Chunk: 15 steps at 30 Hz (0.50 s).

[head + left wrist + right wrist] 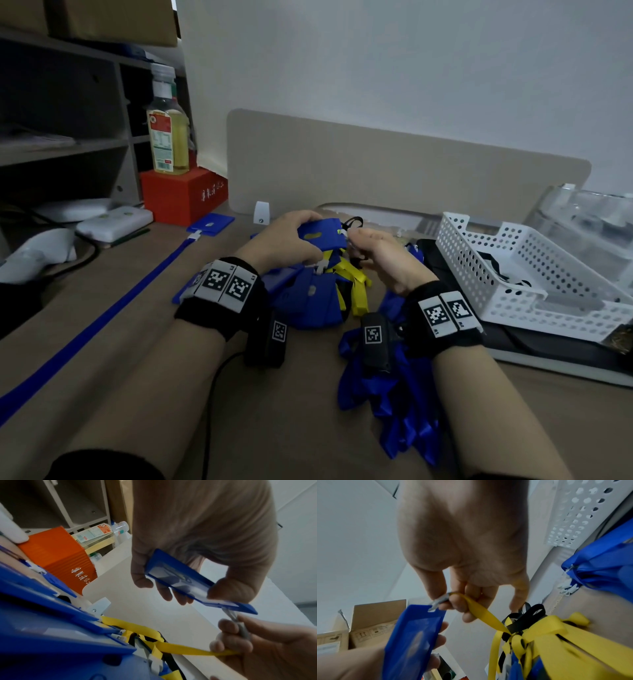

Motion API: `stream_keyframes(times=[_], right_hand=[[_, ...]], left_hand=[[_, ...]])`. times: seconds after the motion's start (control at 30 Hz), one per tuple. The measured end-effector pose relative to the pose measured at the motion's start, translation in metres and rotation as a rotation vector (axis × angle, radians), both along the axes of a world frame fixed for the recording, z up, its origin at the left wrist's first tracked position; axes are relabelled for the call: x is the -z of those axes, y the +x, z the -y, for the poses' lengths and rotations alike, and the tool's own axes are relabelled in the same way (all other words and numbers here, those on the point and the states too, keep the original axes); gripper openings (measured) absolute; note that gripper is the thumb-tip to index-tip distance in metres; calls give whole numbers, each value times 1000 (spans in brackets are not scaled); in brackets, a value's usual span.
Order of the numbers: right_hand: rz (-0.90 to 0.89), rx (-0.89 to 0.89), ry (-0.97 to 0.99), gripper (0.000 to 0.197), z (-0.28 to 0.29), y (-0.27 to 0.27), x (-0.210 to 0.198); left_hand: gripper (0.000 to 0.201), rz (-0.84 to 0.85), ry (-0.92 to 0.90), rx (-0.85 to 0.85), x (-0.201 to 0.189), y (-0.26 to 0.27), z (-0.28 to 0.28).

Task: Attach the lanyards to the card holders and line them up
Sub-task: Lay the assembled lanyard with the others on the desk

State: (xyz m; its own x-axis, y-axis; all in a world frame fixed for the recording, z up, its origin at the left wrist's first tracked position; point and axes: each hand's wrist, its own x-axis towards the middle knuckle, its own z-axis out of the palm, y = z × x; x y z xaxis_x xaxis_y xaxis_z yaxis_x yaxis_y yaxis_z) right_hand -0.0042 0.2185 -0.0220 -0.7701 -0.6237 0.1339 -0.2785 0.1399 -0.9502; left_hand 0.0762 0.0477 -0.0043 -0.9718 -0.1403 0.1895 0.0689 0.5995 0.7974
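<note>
My left hand (287, 240) grips a blue card holder (320, 235) (188, 582) (412, 639) by its long edges, lifted above the desk. My right hand (373, 253) pinches the metal clip (439, 602) (240, 627) of a yellow lanyard (484, 615) (180, 647), and the clip's tip sits in the holder's slot. The yellow strap trails down to a heap of blue card holders (308, 301) and yellow lanyards (352, 284) below my hands. One blue holder with a blue lanyard attached (210, 224) lies stretched out at the left.
A bundle of blue lanyards (390, 394) lies under my right wrist. A white perforated basket (531, 274) stands at the right. At the back left, a red box (181, 195) carries an oil bottle (168, 137), beside grey shelves (68, 102). A beige divider panel (394, 164) closes the desk's rear.
</note>
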Motion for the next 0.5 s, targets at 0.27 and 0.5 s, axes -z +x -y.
stream_keyframes(times=[0.27, 0.5], right_hand=[[-179, 141, -162, 26, 1, 0, -6], [111, 37, -302, 35, 8, 1, -10]], left_hand=[[72, -80, -276, -66, -7, 0, -4], [73, -129, -202, -18, -18, 7, -7]])
